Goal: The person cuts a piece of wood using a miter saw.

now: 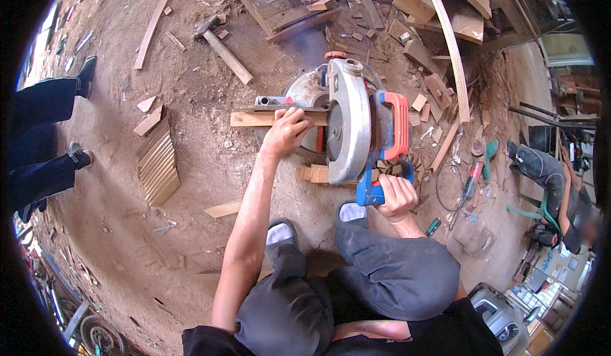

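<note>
A miter saw [347, 120] with a grey blade guard, orange motor housing and blue handle stands on the ground in front of me. My right hand [397, 198] is wrapped round its blue handle. On the saw's base lies a narrow wooden board [251, 119], set along the metal fence [270, 101]. My left hand [287, 130] presses that board against the fence with curled fingers, left of the blade guard. The guard hides the blade and the board's right end. Beneath the saw's near side sits a short wood block [313, 173].
A hammer [223, 50] lies beyond the saw to the left. Grooved wood pieces [159, 162] rest at left, near a standing person's legs [48, 101]. Wood offcuts [436, 92] and an angle grinder [473, 179] with a cord are at right. Another person [547, 171] sits far right.
</note>
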{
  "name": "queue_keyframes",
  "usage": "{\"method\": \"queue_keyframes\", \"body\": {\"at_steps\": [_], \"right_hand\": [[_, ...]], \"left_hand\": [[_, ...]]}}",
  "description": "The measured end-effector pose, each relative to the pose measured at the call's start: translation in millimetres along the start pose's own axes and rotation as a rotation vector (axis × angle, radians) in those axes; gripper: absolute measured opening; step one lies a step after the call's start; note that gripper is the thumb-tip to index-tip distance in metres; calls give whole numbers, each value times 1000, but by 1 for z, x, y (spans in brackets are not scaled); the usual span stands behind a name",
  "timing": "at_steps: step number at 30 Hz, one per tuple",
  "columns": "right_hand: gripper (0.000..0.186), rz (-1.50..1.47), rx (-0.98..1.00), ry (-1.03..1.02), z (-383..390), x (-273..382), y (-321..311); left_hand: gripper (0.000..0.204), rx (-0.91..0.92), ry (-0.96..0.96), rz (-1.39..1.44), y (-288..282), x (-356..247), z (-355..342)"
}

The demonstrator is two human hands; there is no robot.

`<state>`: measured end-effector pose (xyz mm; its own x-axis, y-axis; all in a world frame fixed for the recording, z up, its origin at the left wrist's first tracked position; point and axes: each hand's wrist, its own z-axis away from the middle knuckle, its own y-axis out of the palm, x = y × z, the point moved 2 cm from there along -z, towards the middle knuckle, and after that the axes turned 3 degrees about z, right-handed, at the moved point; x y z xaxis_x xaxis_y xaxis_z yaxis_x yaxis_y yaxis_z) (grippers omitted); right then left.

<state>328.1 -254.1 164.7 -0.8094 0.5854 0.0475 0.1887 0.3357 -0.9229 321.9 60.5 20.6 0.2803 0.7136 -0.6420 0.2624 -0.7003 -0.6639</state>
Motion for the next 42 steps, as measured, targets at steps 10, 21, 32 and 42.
{"method": "queue_keyframes", "body": {"at_steps": [10, 21, 32, 42], "right_hand": [[33, -11, 12, -3, 7, 1, 7], [34, 3, -16, -5, 3, 3, 7], [31, -20, 18, 23, 14, 4, 28], [41, -86, 225, 78, -61, 0, -57]], "left_hand": [[17, 12, -13, 23, 0, 4, 3], [14, -5, -22, -31, 0, 1, 2], [13, -18, -21, 2, 0, 1, 0], [12, -40, 17, -37, -9, 4, 10]]}}
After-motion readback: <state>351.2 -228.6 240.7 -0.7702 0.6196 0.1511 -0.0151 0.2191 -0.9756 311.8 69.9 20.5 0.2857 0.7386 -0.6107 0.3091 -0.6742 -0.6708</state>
